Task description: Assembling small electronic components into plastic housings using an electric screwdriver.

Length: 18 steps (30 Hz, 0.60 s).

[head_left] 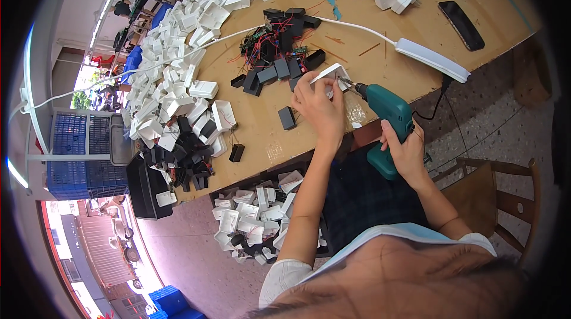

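Note:
My right hand (405, 149) is wrapped round the handle of a green cordless drill (388, 108). The drill's bit points left and meets a white plastic housing (333, 73) near the table's front edge. My left hand (320, 108) grips that housing, fingers curled over its near side; part of it is hidden behind them. Beside my left hand lies a small black box (287, 118). Just beyond is a heap of black boxes (281, 69) mixed with green circuit boards and red wires.
White housings (202, 15) pile along the table's left side, with more in a container (253, 218) below. A white power strip (433, 60) and its cable cross the table near a phone (461, 25). A wooden chair (476, 194) stands at right; a black bin (146, 188) sits at the left corner.

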Each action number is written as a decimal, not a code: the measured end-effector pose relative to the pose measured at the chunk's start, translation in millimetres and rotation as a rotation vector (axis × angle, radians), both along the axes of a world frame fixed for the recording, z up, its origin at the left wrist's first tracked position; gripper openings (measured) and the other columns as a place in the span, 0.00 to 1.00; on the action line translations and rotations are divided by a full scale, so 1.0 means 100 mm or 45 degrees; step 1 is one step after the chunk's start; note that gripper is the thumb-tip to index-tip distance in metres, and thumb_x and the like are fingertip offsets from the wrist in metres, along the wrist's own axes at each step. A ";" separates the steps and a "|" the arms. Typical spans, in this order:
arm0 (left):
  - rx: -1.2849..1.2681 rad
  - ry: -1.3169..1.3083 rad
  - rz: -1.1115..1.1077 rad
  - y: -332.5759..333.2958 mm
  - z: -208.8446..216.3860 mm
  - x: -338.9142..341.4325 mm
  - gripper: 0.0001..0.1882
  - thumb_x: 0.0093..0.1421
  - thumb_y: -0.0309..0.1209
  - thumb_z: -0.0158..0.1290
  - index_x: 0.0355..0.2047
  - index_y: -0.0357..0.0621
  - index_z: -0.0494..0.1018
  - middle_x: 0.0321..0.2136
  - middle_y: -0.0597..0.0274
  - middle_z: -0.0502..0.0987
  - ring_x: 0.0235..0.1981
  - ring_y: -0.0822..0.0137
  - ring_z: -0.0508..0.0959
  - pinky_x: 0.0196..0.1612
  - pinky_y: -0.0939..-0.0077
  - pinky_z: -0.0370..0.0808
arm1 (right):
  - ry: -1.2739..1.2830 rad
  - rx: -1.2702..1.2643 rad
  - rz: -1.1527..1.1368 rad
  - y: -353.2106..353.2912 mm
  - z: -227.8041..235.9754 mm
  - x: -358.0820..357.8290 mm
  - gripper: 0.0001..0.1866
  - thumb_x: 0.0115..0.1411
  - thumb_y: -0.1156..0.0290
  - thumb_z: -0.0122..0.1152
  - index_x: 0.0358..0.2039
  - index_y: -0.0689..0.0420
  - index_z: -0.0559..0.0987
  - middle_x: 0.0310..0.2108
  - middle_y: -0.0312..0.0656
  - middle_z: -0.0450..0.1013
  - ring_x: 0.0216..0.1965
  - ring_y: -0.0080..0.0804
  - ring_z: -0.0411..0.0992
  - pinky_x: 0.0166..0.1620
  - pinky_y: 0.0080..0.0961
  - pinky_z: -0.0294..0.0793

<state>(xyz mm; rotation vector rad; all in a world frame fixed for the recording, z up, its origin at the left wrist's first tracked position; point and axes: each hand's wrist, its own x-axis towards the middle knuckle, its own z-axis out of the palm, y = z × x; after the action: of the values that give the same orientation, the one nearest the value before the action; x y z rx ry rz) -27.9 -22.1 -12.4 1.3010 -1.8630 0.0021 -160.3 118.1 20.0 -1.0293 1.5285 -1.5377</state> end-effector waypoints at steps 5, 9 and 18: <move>0.005 0.005 0.009 0.00 0.00 0.01 0.06 0.54 0.28 0.64 0.31 0.44 0.78 0.48 0.57 0.72 0.54 0.56 0.71 0.56 0.55 0.60 | 0.003 0.038 0.017 0.00 0.01 0.00 0.12 0.69 0.68 0.59 0.34 0.65 0.76 0.22 0.38 0.72 0.21 0.23 0.72 0.28 0.23 0.72; 0.011 0.004 0.015 0.01 0.00 -0.01 0.06 0.54 0.28 0.64 0.31 0.44 0.79 0.48 0.56 0.73 0.54 0.55 0.71 0.56 0.56 0.60 | -0.057 0.004 -0.031 -0.01 0.02 0.02 0.13 0.69 0.68 0.59 0.32 0.65 0.76 0.21 0.38 0.72 0.21 0.23 0.72 0.28 0.23 0.72; -0.005 0.012 0.016 0.01 -0.01 -0.02 0.06 0.53 0.27 0.64 0.31 0.44 0.78 0.48 0.56 0.73 0.54 0.55 0.71 0.56 0.56 0.60 | -0.043 0.046 0.001 0.00 0.03 0.02 0.14 0.70 0.67 0.58 0.31 0.65 0.76 0.21 0.38 0.72 0.21 0.23 0.72 0.28 0.23 0.71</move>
<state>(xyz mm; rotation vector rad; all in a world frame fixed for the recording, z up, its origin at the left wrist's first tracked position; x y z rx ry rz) -29.4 -21.5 -13.0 1.3081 -1.8464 0.0062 -158.8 118.2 22.5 -0.9792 1.5269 -1.5139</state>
